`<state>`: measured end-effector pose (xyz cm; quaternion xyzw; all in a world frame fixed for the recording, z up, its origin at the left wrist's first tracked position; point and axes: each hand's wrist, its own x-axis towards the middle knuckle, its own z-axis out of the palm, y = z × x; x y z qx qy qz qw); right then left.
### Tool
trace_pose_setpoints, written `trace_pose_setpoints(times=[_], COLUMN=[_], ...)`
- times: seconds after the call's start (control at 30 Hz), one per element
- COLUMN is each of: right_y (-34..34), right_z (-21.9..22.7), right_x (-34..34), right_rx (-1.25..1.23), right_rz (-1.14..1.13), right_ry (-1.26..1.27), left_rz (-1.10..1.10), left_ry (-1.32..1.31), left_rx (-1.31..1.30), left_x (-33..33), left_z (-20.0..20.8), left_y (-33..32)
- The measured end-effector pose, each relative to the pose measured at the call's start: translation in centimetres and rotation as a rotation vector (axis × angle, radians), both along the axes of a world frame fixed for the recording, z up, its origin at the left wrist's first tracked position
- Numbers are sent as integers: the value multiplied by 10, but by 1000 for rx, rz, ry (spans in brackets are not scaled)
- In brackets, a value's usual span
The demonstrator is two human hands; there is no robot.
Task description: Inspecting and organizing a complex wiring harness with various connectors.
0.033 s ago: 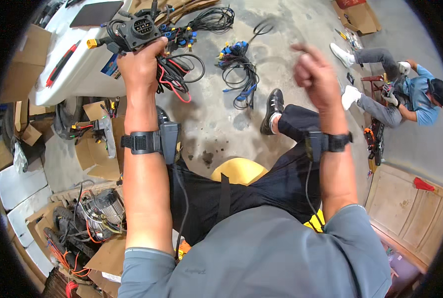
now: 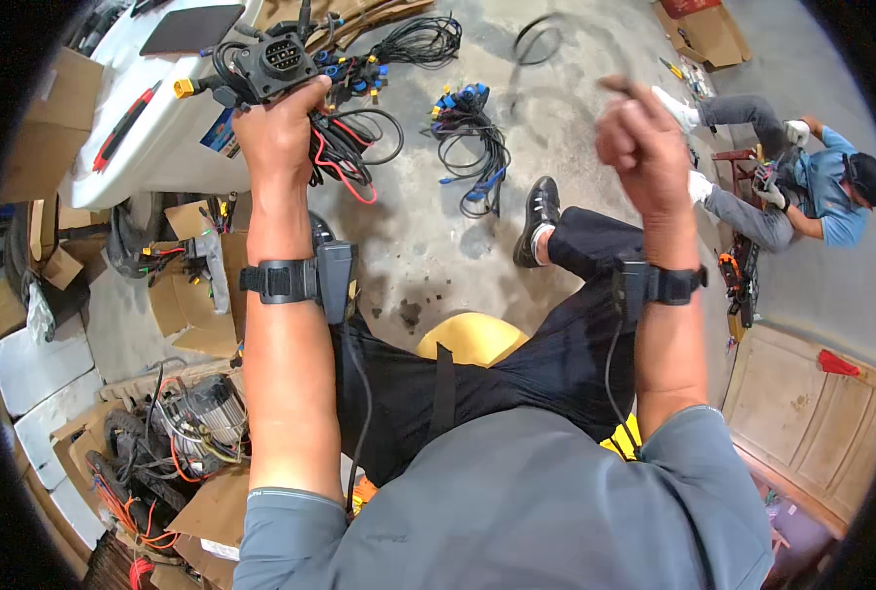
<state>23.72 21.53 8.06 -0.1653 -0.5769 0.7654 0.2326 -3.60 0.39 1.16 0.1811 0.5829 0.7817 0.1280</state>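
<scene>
My left hand [image 2: 279, 123] is closed round a black square multi-pin socket [image 2: 283, 57], held up at the white table's corner. Its face shows a cluster of metal pins, and a yellow plug [image 2: 184, 88] sticks out to its left. Red and black wires [image 2: 345, 147] hang in a loose coil beside that wrist. Over the floor on the right, my right hand [image 2: 642, 147] is raised with its fingers pinched together. A thin black cable [image 2: 538, 39] runs from the fingertips in a loop, smeared by motion.
Bundles of black cable with blue and yellow plugs [image 2: 472, 128] lie on the concrete floor. A red and black utility knife [image 2: 123, 128] and a dark flat pad [image 2: 190, 29] rest on the white table [image 2: 177, 157]. Another person [image 2: 831, 187] sits at the right. Cardboard boxes [image 2: 187, 305] stand at left.
My right hand has moved a little to the right, and the black cable loop has swung right with it. The left hand and the socket have barely shifted.
</scene>
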Motion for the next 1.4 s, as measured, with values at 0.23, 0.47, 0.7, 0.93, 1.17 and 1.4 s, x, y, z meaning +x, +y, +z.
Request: trace_pose_setpoints(times=[0.23,0.47,0.7,0.93,1.17,1.4], right_y=[3,5,20,35,58,23], right_z=[36,13,-23,-52,-46,-70], right_x=[8,-16,-42,-52,-60,-71], right_rx=[127,221,119,-96,-95,276], right_rz=[-47,77,220,259,303,554], right_ry=[-124,-230,-207,-108,-61,-96], left_rz=[18,-25,-156,-222,-264,-312], left_ry=[-17,-36,-201,-244,-278,-369], left_rx=[-48,-94,-61,-112,-79,22], left_x=[17,20,23,34,37,47], left_z=[5,10,-1,-4,-8,-2], left_y=[5,-4,10,39,65,75])
